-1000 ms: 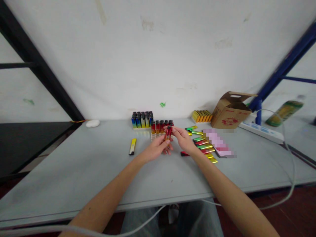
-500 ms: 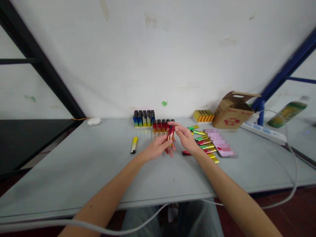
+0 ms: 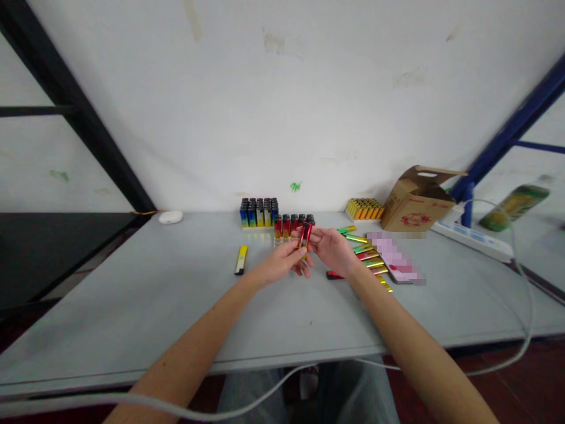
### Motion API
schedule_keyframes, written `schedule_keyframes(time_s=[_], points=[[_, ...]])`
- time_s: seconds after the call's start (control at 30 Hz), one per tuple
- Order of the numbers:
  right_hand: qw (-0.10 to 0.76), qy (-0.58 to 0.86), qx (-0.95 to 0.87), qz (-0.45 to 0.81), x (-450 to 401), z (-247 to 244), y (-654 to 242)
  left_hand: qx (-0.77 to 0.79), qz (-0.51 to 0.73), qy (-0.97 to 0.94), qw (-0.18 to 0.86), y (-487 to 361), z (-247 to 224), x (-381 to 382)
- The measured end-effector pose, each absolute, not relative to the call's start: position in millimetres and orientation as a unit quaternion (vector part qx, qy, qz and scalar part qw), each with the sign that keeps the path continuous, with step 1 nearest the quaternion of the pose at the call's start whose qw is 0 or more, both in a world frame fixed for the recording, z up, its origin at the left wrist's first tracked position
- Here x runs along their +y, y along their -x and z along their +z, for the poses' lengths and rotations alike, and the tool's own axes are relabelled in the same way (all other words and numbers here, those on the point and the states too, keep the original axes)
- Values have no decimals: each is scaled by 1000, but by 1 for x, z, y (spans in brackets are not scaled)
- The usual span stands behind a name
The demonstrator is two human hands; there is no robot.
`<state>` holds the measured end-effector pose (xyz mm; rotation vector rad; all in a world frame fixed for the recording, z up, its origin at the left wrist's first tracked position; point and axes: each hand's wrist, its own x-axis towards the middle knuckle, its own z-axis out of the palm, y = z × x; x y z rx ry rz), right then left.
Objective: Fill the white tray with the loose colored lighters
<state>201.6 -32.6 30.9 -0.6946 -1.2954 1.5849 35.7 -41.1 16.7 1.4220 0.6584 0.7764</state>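
Observation:
My left hand [image 3: 285, 263] is closed around red-and-gold lighters [image 3: 305, 235], held tilted, dark ends up, over the table. The fingers of my right hand [image 3: 334, 248] reach behind their upper part, with the thumb near the side, so both hands meet on them. Just behind stands a clear tray [image 3: 278, 242] with a row of upright red lighters [image 3: 286, 226]; my hands hide part of it. To the right, partly under my right forearm, lie several loose green, red and gold lighters [image 3: 366, 255]. A single yellow lighter [image 3: 241, 260] lies left of my left hand.
Against the wall stand a block of blue-and-yellow lighters [image 3: 259, 213] and a tray of yellow-orange pieces [image 3: 365, 209]. An opened cardboard box [image 3: 415, 203], a pink flat item [image 3: 392, 257], a power strip [image 3: 474, 240] and a bottle [image 3: 514, 206] are right; a white case [image 3: 170, 217] is left.
My right hand has shifted slightly down and turned, its fingers now reaching behind the red lighters instead of over their tops. The left hand stays nearly in place.

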Motion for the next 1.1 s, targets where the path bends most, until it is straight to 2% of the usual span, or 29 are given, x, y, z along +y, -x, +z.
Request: schedule_keyframes(time_s=[0.23,0.8,1.1], points=[[530,312,-513,599,-30,30,-200,279,330,-592,680,-35,14,-41],[526,324,-572,540,-23,19,-206,304,327,-613,652,-38,20,-46],[547,270,-412,677,-25,29,-207,293,369,-562,680,-35,22,-43]])
